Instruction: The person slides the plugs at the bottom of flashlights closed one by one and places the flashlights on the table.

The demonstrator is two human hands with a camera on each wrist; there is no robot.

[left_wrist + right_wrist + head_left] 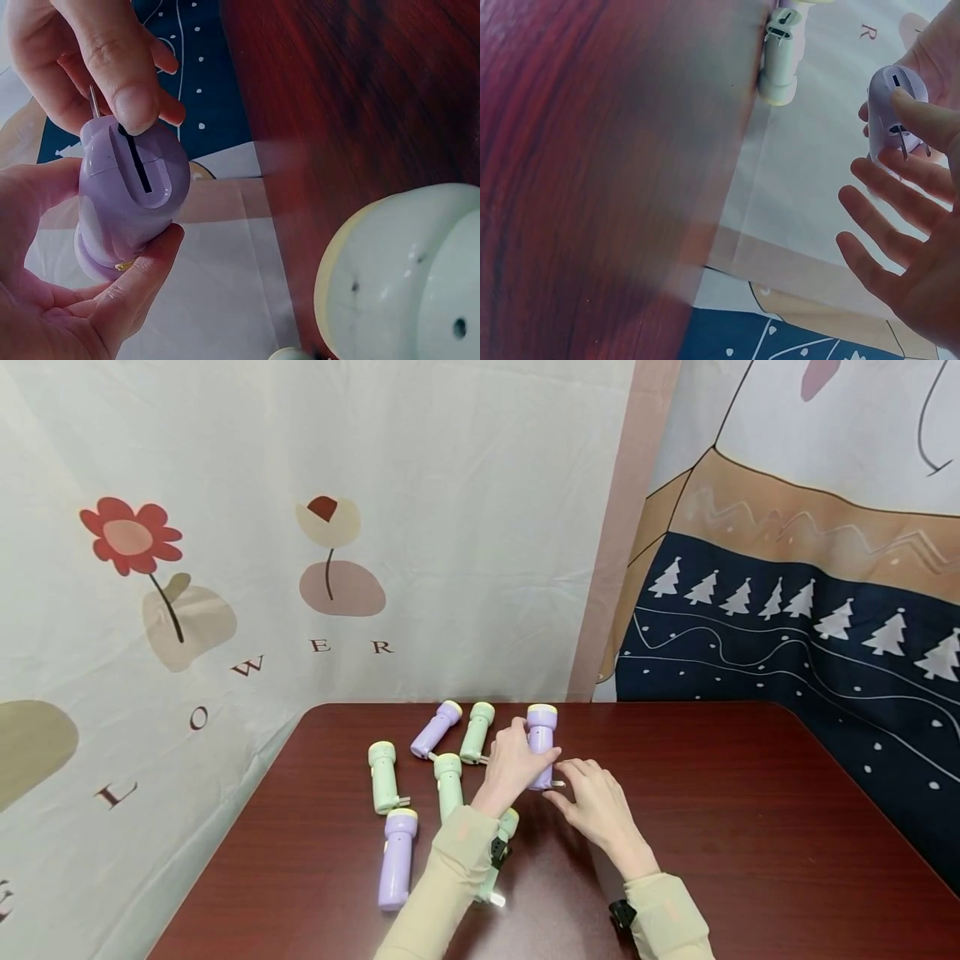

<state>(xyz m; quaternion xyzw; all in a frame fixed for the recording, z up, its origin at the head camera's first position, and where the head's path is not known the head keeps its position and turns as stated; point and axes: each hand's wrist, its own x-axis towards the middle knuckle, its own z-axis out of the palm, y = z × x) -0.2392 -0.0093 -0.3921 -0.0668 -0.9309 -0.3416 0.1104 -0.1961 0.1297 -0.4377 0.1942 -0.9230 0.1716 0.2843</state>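
My left hand (512, 764) grips a purple flashlight (542, 735) around its body, its yellow-rimmed head pointing away. Folding metal plug prongs (903, 146) stick out at the flashlight's near end. My right hand (600, 806) is at that end. In the left wrist view, the right thumb (136, 109) touches the end face beside a dark slot (140, 169). The other right fingers are spread and loosely bent in the right wrist view. Just left of my left hand lies a green flashlight (477, 735) with its prongs out.
More flashlights lie to the left: purple ones (437, 731) (397, 860) and green ones (383, 777) (448, 781). Another green flashlight (508, 825) is partly hidden under my left forearm. The dark red table (750, 827) ends at a printed curtain (480, 527).
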